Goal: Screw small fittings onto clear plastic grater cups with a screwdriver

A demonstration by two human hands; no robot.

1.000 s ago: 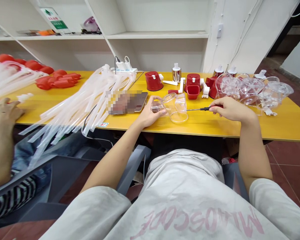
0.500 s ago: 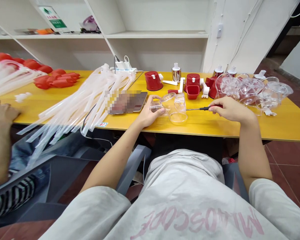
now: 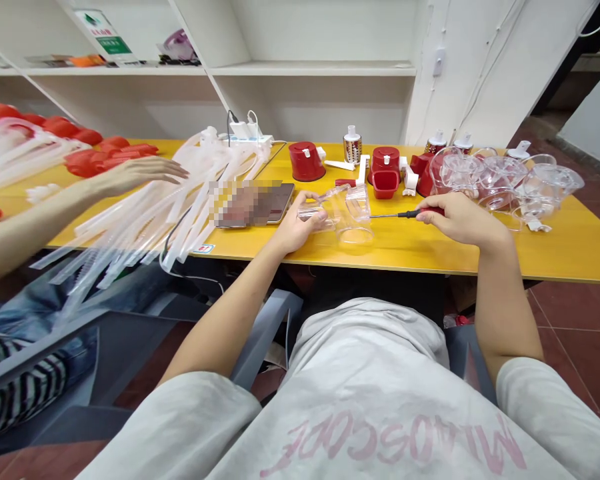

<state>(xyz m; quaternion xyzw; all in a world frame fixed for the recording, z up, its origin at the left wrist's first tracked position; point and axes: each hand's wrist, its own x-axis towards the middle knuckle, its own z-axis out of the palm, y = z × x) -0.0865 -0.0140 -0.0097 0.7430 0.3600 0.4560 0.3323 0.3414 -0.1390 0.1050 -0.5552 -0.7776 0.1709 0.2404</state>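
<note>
My left hand (image 3: 303,223) is closed around one end of a clear plastic housing (image 3: 356,235), which rests on the yellow table near its front edge. A black-handled screwdriver (image 3: 405,215) is gripped in my right hand (image 3: 453,217). Its thin shaft points left, and the tip meets the right side of the housing; exactly where it enters is too small to tell. Just behind the housing sit a red cup-like part (image 3: 385,183), a white crank with a red grip (image 3: 357,175) and another red base (image 3: 307,162).
Clear housings (image 3: 505,177) are heaped at the right. A phone (image 3: 275,203) lies left of my left hand, beside long translucent plastic strips (image 3: 145,213). A co-worker's arm (image 3: 80,197) reaches over those strips. A power strip (image 3: 253,139) with cables stands at the back.
The co-worker's hand has moved right, over the plastic strips. My hands, the screwdriver and the clear housing stay nearly in place, with the housing turned very slightly.
</note>
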